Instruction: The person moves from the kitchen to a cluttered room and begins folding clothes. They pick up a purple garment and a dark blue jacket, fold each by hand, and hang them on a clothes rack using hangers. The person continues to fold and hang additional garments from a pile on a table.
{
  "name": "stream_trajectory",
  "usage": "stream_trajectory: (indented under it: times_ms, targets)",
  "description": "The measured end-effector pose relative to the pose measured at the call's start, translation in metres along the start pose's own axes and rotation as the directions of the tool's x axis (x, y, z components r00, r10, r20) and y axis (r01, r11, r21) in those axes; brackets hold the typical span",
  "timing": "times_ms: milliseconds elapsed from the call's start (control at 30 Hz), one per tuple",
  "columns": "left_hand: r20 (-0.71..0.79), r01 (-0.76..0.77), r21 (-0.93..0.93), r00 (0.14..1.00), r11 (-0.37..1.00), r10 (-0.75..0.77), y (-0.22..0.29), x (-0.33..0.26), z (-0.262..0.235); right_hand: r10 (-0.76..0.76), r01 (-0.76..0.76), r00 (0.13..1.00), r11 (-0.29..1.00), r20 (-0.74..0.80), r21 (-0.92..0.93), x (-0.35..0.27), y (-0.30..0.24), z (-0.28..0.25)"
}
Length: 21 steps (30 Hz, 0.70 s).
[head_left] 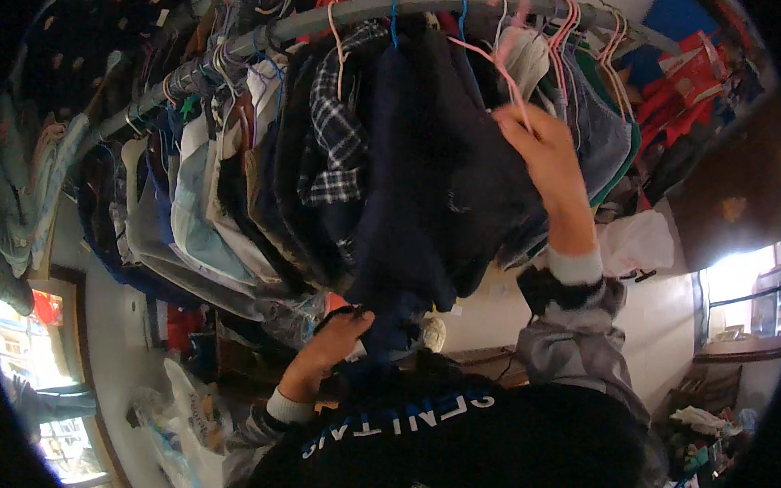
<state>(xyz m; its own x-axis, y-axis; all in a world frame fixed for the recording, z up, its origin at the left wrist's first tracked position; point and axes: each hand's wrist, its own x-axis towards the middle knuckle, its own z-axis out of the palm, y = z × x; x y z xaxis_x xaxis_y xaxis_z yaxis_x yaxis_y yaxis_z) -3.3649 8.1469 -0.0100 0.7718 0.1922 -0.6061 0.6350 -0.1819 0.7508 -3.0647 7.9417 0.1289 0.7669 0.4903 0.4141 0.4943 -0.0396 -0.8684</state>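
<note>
My right hand (544, 150) is raised to the rail, its fingers closed on the sloping arm of a pink hanger (505, 75). A black garment (467, 159) hangs there, its upper edge reaching my fingertips. Lower down, in front of my chest, my left hand (335, 341) is closed by the hanging bottom of a dark navy garment (384, 199). What its fingers hold looks dark and is too hidden to name. Left of the navy garment hangs a black-and-white checked shirt (336, 142).
A curved grey rail (305, 24) crosses overhead, packed with clothes on hangers. Grey and denim garments (595, 122) hang to the right. A white plastic bag (637, 241) is beyond my right forearm. More bags (187, 419) sit at lower left, and a cluttered pile (704, 451) lies at lower right.
</note>
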Motion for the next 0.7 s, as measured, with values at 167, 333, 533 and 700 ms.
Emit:
stream_trajectory:
  times_ms: [167, 333, 533, 700]
  targets:
    - [-0.023, 0.138, -0.139, 0.99, 0.981, -0.142, 0.005, -0.004, -0.042, 0.179, -0.192, 0.963, 0.98, -0.201, -0.051, -0.136, -0.023, -0.022]
    - [0.263, 0.139, -0.22, 0.962, 0.965, -0.079, 0.035, 0.005, -0.059, 0.263, -0.267, 0.916, 0.963, -0.303, 0.028, -0.251, -0.074, -0.036]
    - [0.203, 0.016, -0.065, 0.979, 0.998, -0.002, 0.064, -0.001, -0.058, -0.023, -0.075, 0.845, 0.984, -0.534, -0.161, -0.359, -0.156, -0.032]
    - [0.297, -0.114, -0.342, 0.929, 0.933, 0.222, 0.104, -0.002, -0.064, -0.133, -0.076, 0.654, 0.968, -0.745, -0.239, -0.424, -0.221, 0.003]
